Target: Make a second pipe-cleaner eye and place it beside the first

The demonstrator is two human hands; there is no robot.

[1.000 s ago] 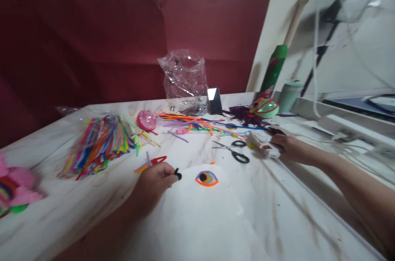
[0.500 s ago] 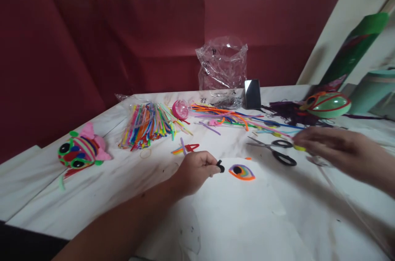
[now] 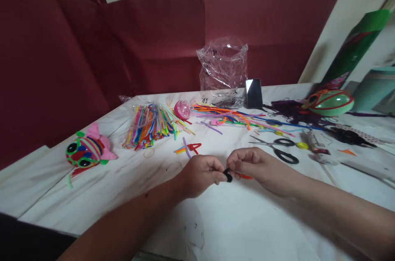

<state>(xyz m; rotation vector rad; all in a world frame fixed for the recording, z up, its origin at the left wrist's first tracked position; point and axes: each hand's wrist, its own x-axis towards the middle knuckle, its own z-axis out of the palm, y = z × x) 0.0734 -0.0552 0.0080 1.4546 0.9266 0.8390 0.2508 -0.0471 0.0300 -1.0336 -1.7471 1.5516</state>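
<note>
A small black piece is pinched between the thumb and fingers of the left hand, over the near part of the desk. The right hand is held close against it, fingers curled and fingertips drawn together at its upper edge; whether it is gripped there too cannot be told. An orange strip is partly hidden by the right hand. Scissors are laid just beyond that hand. Past the left hand, a purple strip is seen beside a bent red strip.
</note>
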